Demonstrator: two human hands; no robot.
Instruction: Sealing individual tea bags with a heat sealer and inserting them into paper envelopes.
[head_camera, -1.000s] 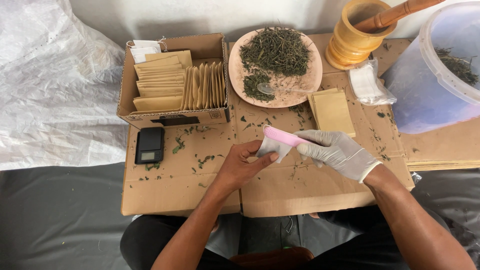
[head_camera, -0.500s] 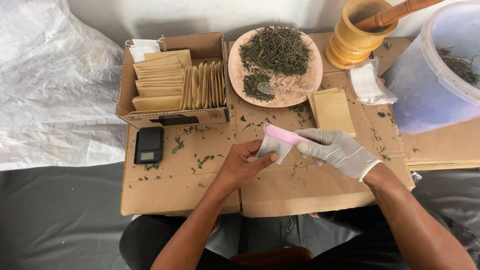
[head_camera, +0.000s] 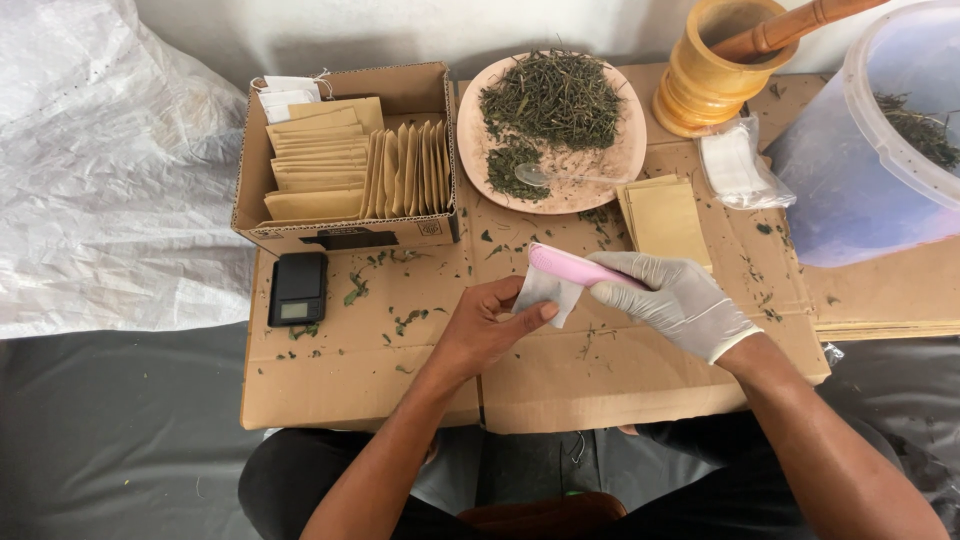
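Observation:
My bare left hand (head_camera: 485, 325) pinches a small white filter bag (head_camera: 545, 292) just above the cardboard work surface (head_camera: 560, 375). My right hand (head_camera: 675, 300), in a grey glove, grips a pink handheld sealer (head_camera: 570, 267) whose tip is clamped over the bag's top edge. A stack of tan paper envelopes (head_camera: 664, 220) lies just behind my right hand. Further back, a pink plate (head_camera: 623, 160) holds dried green herbs and a clear spoon (head_camera: 545, 178).
A cardboard box (head_camera: 345, 160) of filled tan envelopes stands at the back left, a small black scale (head_camera: 299, 288) in front of it. A wooden mortar with pestle (head_camera: 715, 60), a bag of white filters (head_camera: 735, 168) and a translucent tub (head_camera: 880, 140) sit at the back right.
The view shifted slightly. Both hands stay together on the bag and sealer, nearly unmoved.

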